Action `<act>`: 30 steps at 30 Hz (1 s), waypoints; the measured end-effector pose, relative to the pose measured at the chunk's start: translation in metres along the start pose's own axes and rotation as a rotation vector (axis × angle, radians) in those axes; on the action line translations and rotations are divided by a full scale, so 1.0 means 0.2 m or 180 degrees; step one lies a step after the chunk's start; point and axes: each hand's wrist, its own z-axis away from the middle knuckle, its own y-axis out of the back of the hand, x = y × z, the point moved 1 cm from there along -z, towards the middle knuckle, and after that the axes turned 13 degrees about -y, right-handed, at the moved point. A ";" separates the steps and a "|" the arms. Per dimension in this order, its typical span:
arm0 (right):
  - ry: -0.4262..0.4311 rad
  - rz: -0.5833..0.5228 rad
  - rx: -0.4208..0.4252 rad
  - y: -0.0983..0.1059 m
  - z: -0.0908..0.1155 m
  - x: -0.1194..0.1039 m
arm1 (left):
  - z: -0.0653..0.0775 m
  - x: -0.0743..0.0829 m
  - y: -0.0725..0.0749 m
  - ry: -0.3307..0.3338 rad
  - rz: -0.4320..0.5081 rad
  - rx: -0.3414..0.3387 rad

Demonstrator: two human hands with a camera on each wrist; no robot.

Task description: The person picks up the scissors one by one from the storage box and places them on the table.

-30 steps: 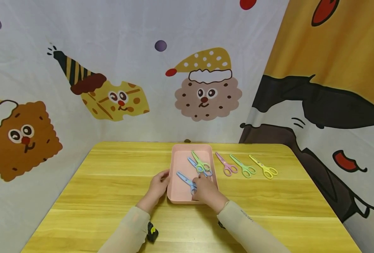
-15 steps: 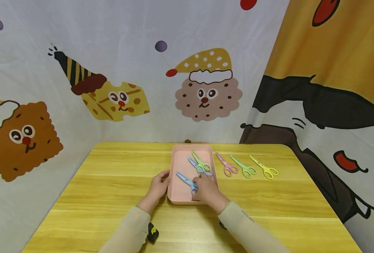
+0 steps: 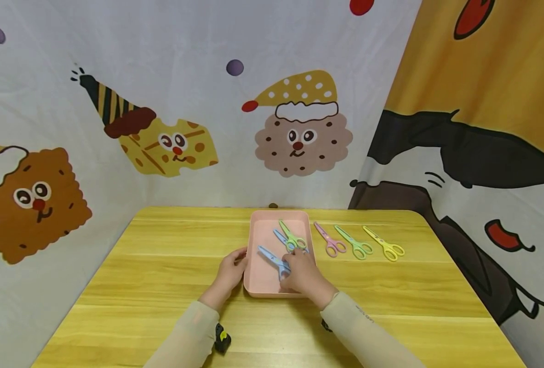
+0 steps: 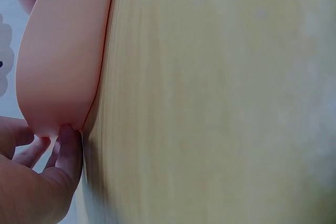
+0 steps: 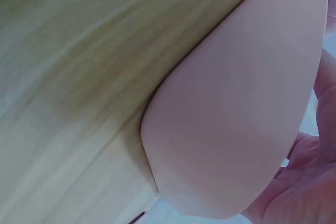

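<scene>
In the head view my right hand [image 3: 303, 273] is inside the pink tray [image 3: 260, 283] and grips the handle end of light-blue scissors [image 3: 272, 257]. Their blades point to the far left, and the fingers hide part of the finger loops. Just beyond lie green scissors [image 3: 292, 236], crossed over a second blue pair [image 3: 279, 236] in the tray. My left hand [image 3: 229, 268] rests against the tray's left outer wall; in the left wrist view its fingertips touch the tray [image 4: 63, 61] at a corner. The right wrist view has the tray wall [image 5: 231, 98] covering what the right hand [image 5: 299, 192] holds.
To the right of the tray, pink scissors [image 3: 330, 241], green scissors [image 3: 354, 243] and yellow scissors [image 3: 384, 244] lie in a row on the wooden table [image 3: 170, 255]. A patterned cloth [image 3: 198, 194] hangs behind the table's far edge.
My right hand has shifted slightly to the right, and the blue scissors in it have moved a little up in the view. The left hand and the tray stay in place.
</scene>
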 end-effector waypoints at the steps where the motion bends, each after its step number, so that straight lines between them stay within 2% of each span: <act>1: -0.0016 -0.0006 -0.0005 0.00 0.00 0.00 | 0.00 0.00 0.00 0.0005 0.0007 0.0002; 18: 0.0052 -0.0045 0.0129 0.08 -0.01 0.03 | 0.00 0.00 0.00 -0.0012 0.0070 0.0029; 30: -0.0154 -0.0128 0.0079 0.13 0.00 0.07 | 0.01 0.01 -0.01 -0.0007 0.0072 0.0008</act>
